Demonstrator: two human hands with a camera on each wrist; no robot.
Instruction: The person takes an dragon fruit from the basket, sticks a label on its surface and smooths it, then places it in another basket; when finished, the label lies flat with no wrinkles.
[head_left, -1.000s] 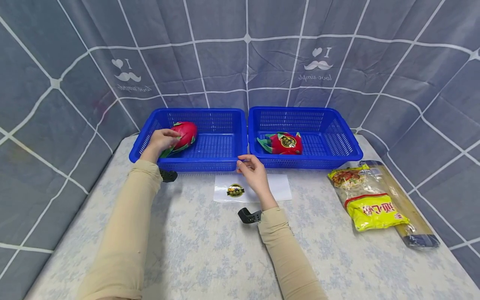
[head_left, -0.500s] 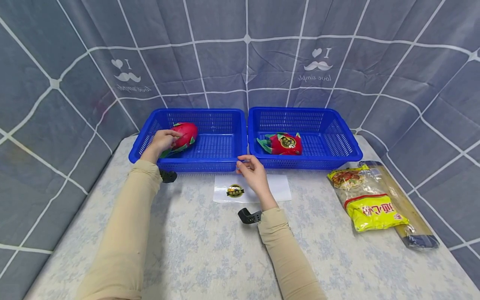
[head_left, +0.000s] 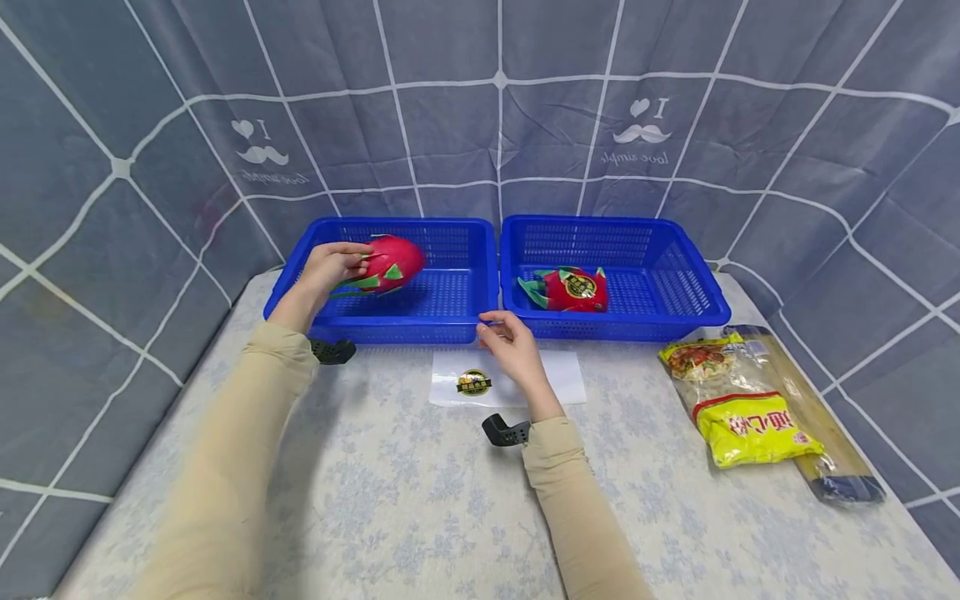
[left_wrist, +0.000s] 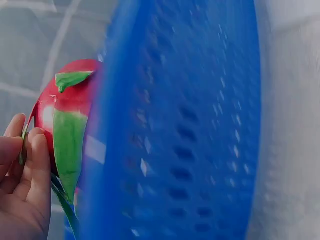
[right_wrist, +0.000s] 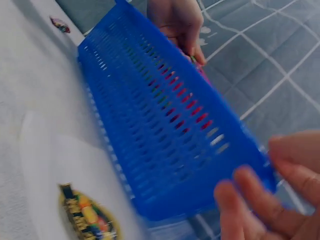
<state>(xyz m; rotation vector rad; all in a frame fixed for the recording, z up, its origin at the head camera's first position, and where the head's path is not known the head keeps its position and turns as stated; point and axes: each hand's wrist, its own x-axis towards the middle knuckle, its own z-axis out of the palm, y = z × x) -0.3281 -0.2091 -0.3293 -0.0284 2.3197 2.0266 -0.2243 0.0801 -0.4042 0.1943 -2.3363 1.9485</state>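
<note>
My left hand (head_left: pixel 330 268) pinches a red dragon fruit (head_left: pixel 399 260) by one of its green-edged scales and holds it above the floor of the left blue basket (head_left: pixel 397 331). In the left wrist view, thumb and fingers of the left hand (left_wrist: pixel 27 200) grip a thin scale at the side of the dragon fruit (left_wrist: pixel 46 112). My right hand (head_left: pixel 517 352) holds that basket's near right corner. The right wrist view has its thumb at the rim and fingertips against the outer wall of the basket (right_wrist: pixel 165 170).
In the right blue basket (head_left: pixel 637 320) lies another dragon fruit (head_left: pixel 553 292) with a round black-and-gold sticker (head_left: pixel 581 287). A white sheet (head_left: pixel 558 379) with a similar sticker (head_left: pixel 474 382) lies before the baskets. At right are a yellow food bag (head_left: pixel 753 429) and a long package (head_left: pixel 828 442).
The left hand has lifted the dragon fruit off the basket floor and shifted it slightly right. The right hand stays at the basket corner. The head view has shifted slightly.
</note>
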